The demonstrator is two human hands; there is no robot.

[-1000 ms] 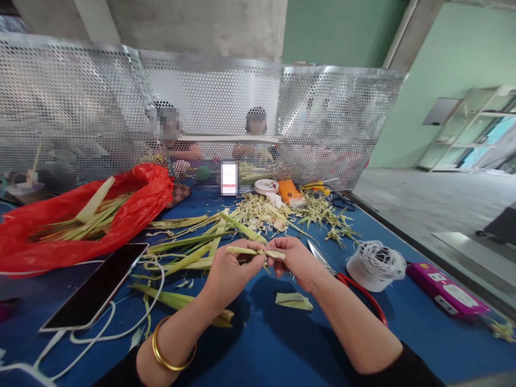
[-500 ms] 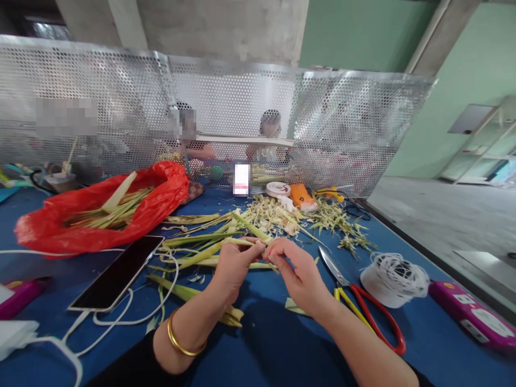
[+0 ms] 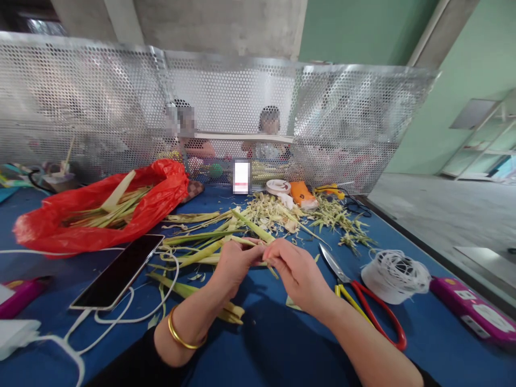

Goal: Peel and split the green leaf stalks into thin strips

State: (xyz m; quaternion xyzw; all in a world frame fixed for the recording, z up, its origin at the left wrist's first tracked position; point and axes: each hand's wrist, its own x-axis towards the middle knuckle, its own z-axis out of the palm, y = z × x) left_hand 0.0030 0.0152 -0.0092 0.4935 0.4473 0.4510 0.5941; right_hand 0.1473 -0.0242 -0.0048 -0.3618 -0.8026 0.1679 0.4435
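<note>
My left hand [image 3: 237, 259] and my right hand [image 3: 291, 263] meet over the middle of the blue table, fingertips together. Both are closed in a pinch on a pale green leaf strip [image 3: 249, 241]; the fingers hide most of it, and a short end hangs below the right fingers. Long green and yellowish leaf strips [image 3: 201, 253] lie under and left of the hands. A folded piece of leaf [image 3: 231, 313] rests beneath my left wrist. Right of my right hand lie scissors [image 3: 334, 263] with red and yellow handles.
A red plastic bag [image 3: 48, 226] of leaf strips and a phone [image 3: 116, 274] with white cables are at left. Leaf scraps [image 3: 274, 212], a tape roll [image 3: 278, 187] and an orange packet [image 3: 301, 193] lie behind. White cord [image 3: 393, 279] stands right. Two people sit behind the perforated screen [image 3: 234, 97].
My right hand has turned slightly, its fingers curling in closer to the left fingertips. The leaf end under them now hangs lower. The view has shifted a little; the other things stay put.
</note>
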